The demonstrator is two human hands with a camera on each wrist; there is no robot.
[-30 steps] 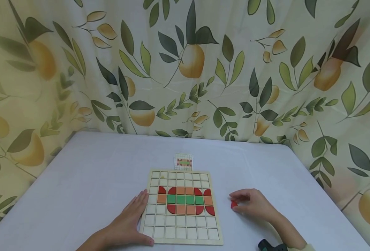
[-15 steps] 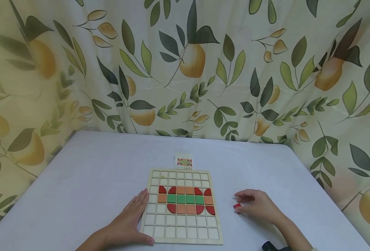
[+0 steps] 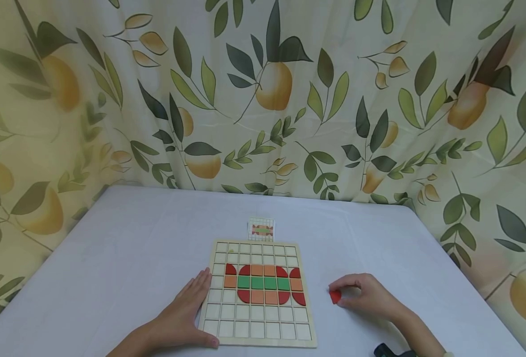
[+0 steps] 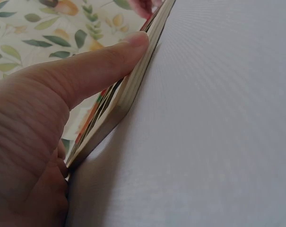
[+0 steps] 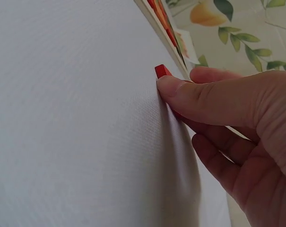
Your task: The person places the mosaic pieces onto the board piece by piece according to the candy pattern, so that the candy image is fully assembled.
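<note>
A wooden grid board (image 3: 257, 342) lies on the white table, with red, orange and green pieces set in its middle rows. My left hand (image 3: 180, 315) rests along the board's left side, fingers straight and thumb at the near left corner. In the left wrist view, the thumb (image 4: 109, 61) lies across the board's edge (image 4: 133, 85). To the right of the board, my right hand (image 3: 370, 297) pinches a small red piece (image 3: 335, 297) between thumb and fingers. The right wrist view shows this red piece (image 5: 161, 71) close over the tablecloth, partly hidden by the thumb.
A small pattern card (image 3: 261, 229) with a matching coloured design lies just beyond the board's far edge. Behind the table (image 3: 155, 233) hangs a curtain (image 3: 263, 124) printed with fruit and leaves. A black wrist device (image 3: 392, 351) shows below my right hand.
My right hand has shifted slightly right and nearer, and the red piece has turned between its fingers. The left hand and the board stay where they were.
</note>
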